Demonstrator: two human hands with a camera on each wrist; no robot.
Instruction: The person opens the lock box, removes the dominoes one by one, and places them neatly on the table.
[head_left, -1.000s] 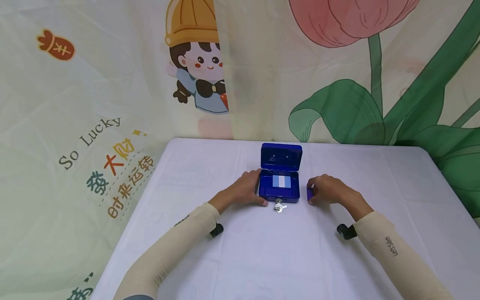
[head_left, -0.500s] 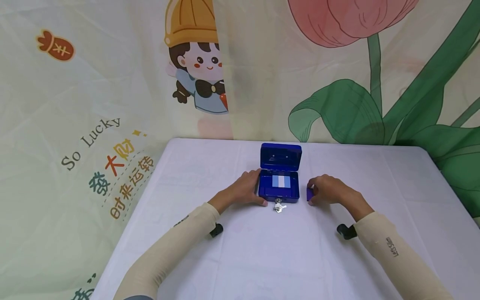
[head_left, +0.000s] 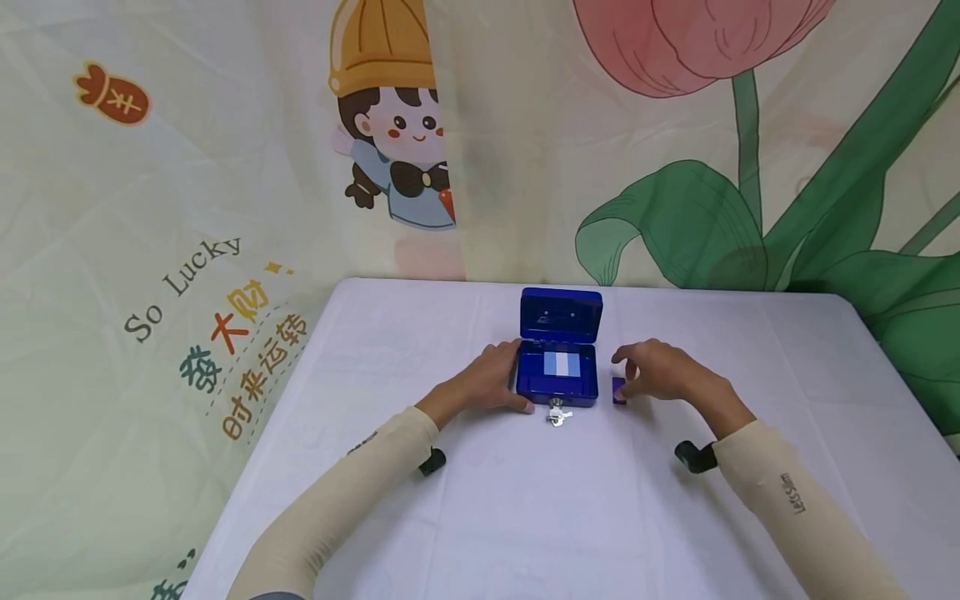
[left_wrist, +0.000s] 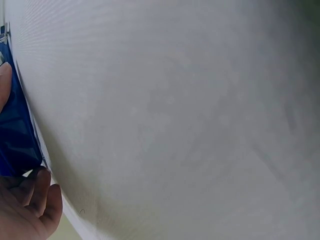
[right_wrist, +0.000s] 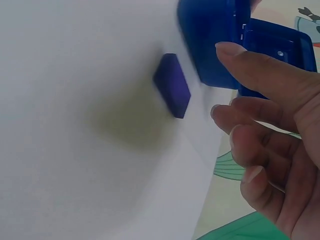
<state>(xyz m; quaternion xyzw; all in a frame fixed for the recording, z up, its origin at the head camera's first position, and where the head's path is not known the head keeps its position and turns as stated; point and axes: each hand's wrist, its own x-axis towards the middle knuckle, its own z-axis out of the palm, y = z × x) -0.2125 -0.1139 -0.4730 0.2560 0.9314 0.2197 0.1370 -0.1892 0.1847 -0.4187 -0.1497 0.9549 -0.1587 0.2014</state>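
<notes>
Soft light fills the head view; the dimmer wrist views show blurred shadows (right_wrist: pixel 127 117).

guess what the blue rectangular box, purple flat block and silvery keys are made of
Blue rectangular box: probably painted metal, glossy, given its highlights.
Purple flat block: perhaps plastic or painted wood; smooth, low-sheen faces leave it open.
Silvery keys: likely bare metal, from their shine.

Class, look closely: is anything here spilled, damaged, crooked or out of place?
Nothing stands out. The blue box sits upright, lid raised; keys are at its front, and the purple block rests beside it on the tabletop. No spill or damage shows.
</notes>
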